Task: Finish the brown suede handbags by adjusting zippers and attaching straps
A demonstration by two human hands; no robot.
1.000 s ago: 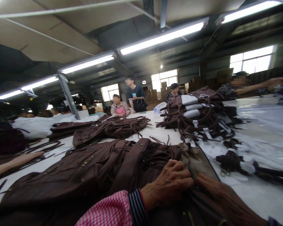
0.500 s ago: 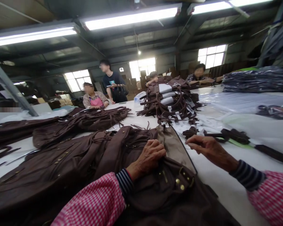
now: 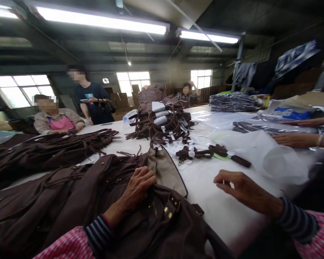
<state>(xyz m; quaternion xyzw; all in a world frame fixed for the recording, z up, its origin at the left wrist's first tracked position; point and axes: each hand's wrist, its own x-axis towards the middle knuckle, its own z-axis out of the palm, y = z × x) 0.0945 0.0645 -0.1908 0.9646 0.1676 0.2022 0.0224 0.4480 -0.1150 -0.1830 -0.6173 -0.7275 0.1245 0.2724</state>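
Observation:
A dark brown bag with brass studs and a strap loop lies in front of me. Its mouth is spread, showing a beige lining with a dark-edged rim. My left hand grips the bag's edge beside this lining, fingers curled over the cloth. Above the white table, right of the bag, hovers my right hand. Its fingers are loosely bent, with a gap to the thumb and nothing visible between them. Beyond it lie bundled brown straps.
More brown bags lie to the left. A tall stack of brown bags stands mid-table. Plastic sheeting and wrapped goods are on the right, where a co-worker's hands reach in. Other people are across the table.
The view has swung right, bringing a co-worker's hands into sight. My left hand keeps its grip on the bag. My right hand is lower, farther from the lining, its thumb and fingers apart.

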